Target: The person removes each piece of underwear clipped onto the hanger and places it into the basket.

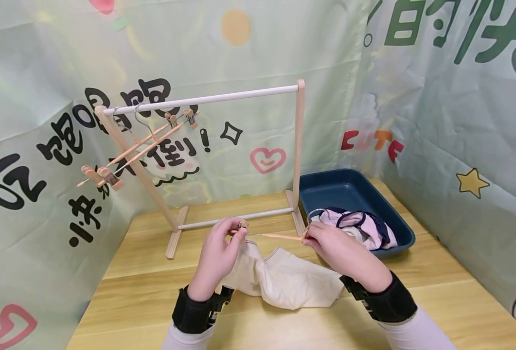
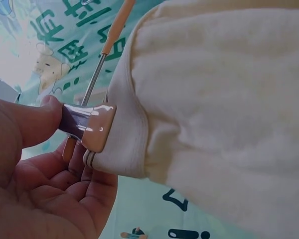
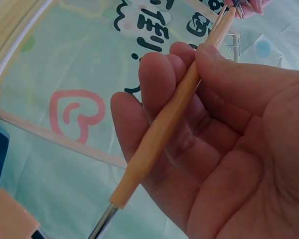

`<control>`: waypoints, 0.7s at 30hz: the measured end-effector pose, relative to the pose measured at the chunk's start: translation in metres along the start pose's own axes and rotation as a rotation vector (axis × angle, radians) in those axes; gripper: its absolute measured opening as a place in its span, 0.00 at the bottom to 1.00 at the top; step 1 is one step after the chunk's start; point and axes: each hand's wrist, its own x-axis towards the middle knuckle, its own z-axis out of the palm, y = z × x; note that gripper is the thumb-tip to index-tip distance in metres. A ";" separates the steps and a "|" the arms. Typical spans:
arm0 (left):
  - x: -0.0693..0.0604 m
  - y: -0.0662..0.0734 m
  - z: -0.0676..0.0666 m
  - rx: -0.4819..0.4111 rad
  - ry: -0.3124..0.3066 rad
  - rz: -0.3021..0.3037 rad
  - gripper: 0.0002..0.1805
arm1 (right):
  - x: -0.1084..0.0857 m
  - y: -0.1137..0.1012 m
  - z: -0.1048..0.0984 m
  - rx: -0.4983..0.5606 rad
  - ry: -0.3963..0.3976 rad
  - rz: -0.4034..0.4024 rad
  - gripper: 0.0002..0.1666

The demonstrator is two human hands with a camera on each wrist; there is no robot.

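Note:
My left hand [image 1: 222, 253] pinches a peach-coloured clip [image 2: 97, 124] at one end of a clip hanger [image 1: 284, 236]. In the left wrist view, the clip lies over the banded edge of a cream garment [image 2: 214, 94], with the thumb on the clip's metal part. The garment droops below the hanger toward the table in the head view. My right hand [image 1: 341, 248] holds the hanger's peach bar [image 3: 164, 124] near its middle, thumb and fingers around it. Part of another clip [image 3: 12, 216] shows at the lower left of the right wrist view.
A wooden rack [image 1: 300, 146] with a white top rail stands at the back of the table [image 1: 152, 291]. Two clip hangers [image 1: 152, 141] hang at its left end. A dark blue basin [image 1: 328, 187] on the right holds pink, white and navy clothes [image 1: 371, 228]. Printed cloth walls surround the table.

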 end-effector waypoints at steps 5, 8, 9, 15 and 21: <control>0.004 0.003 0.001 -0.010 0.011 -0.009 0.04 | 0.000 0.001 -0.002 0.020 0.001 0.015 0.04; 0.005 0.004 0.002 -0.014 0.019 -0.007 0.04 | 0.000 0.001 -0.003 0.035 -0.002 0.045 0.03; 0.005 0.004 0.002 -0.015 0.023 -0.006 0.03 | 0.000 0.000 -0.003 0.038 -0.004 0.055 0.03; 0.006 0.004 0.004 -0.019 0.045 -0.018 0.03 | 0.000 0.000 -0.003 0.032 -0.008 0.072 0.04; 0.007 0.004 0.006 -0.030 0.057 -0.020 0.03 | 0.000 0.001 -0.004 0.025 -0.016 0.070 0.04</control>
